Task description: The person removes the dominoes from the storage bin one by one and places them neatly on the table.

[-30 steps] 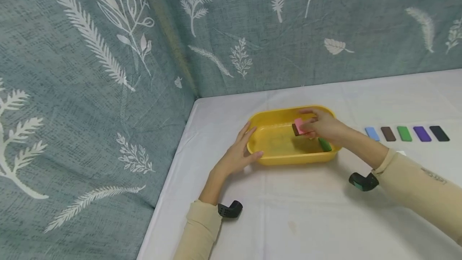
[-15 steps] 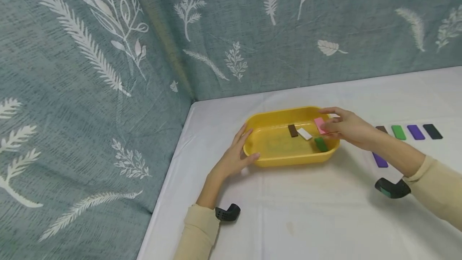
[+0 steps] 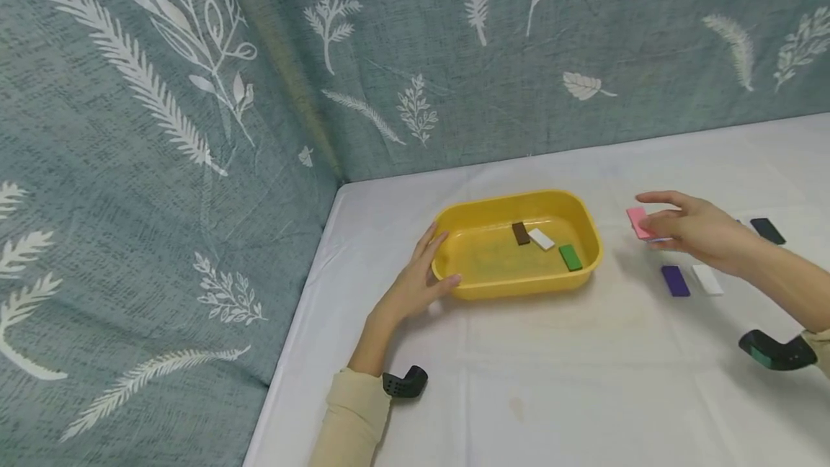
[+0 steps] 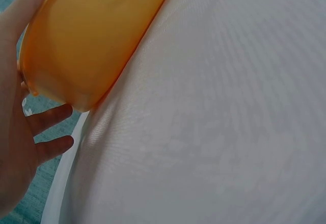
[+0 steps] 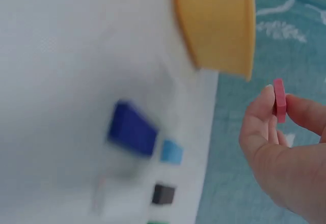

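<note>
My right hand [image 3: 703, 233] pinches a pink block [image 3: 638, 223] between thumb and fingers, above the table to the right of the yellow tray [image 3: 512, 292]. In the right wrist view the pink block [image 5: 280, 100] stands edge-on between the fingertips. My left hand [image 3: 418, 276] rests against the tray's left end, fingers at the rim and thumb at the front wall. In the left wrist view this hand's fingers [image 4: 53, 118] are spread and fairly straight beside the tray. Inside the tray lie a brown block [image 3: 521, 233], a white block [image 3: 541, 239] and a green block [image 3: 570, 257].
On the white cloth [image 3: 558, 380] to the right lie a purple block [image 3: 676, 281], another white block [image 3: 707, 280] and a black block [image 3: 768, 230]. The right hand hides most of the back row; a light blue block [image 5: 171, 151] shows in the right wrist view. Leaf-patterned curtains [image 3: 454, 92] stand behind.
My right hand has lifted the pink block out of the tray and carried it right, past the tray's end. The left hand has stayed on the tray. The head view has shifted slightly.
</note>
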The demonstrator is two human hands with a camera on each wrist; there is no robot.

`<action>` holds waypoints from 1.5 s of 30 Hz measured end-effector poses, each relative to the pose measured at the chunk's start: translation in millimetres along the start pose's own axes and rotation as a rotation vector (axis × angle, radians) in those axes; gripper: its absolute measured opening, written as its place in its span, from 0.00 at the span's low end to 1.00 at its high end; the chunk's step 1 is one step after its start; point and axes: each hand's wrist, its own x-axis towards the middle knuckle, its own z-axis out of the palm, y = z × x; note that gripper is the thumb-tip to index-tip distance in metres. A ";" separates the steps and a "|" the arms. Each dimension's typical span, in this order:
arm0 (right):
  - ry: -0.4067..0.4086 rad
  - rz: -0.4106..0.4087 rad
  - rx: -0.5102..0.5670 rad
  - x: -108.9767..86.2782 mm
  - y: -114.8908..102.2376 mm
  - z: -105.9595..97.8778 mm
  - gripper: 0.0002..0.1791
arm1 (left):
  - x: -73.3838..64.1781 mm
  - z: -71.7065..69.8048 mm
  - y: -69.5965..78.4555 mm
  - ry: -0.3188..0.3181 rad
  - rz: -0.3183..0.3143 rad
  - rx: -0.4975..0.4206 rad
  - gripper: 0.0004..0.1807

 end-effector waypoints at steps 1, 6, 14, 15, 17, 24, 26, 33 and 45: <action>0.003 0.002 -0.002 -1.8 4.5 -4.4 0.38 | 0.1 -0.5 0.1 0.001 0.000 0.001 0.52; 0.017 -0.012 0.010 -10.5 26.4 -22.9 0.39 | 0.9 -2.5 0.8 0.005 0.006 0.001 0.52; 0.062 -0.035 0.040 -22.4 55.4 -47.6 0.23 | 1.2 -2.9 1.8 0.002 0.007 0.002 0.53; 0.059 -0.030 0.023 -23.6 57.6 -49.6 0.26 | 1.3 -3.0 1.8 0.003 0.007 0.003 0.52; 0.058 -0.003 -0.005 -25.8 60.9 -52.1 0.31 | 1.4 -3.2 1.6 0.004 0.008 0.005 0.52; 0.078 0.103 -0.057 -31.3 68.4 -59.2 0.39 | 1.5 -4.0 1.5 0.004 0.013 -0.001 0.52; 0.085 0.120 -0.089 -31.8 70.4 -61.1 0.39 | 1.3 -4.1 1.6 0.005 0.012 0.002 0.53; 0.047 0.102 -0.146 -35.3 82.5 -65.3 0.37 | 1.6 -2.5 -0.8 0.005 0.015 0.005 0.53; 0.081 0.113 -0.275 -36.5 85.7 -61.9 0.35 | 1.9 -0.4 -0.5 0.005 0.017 0.003 0.55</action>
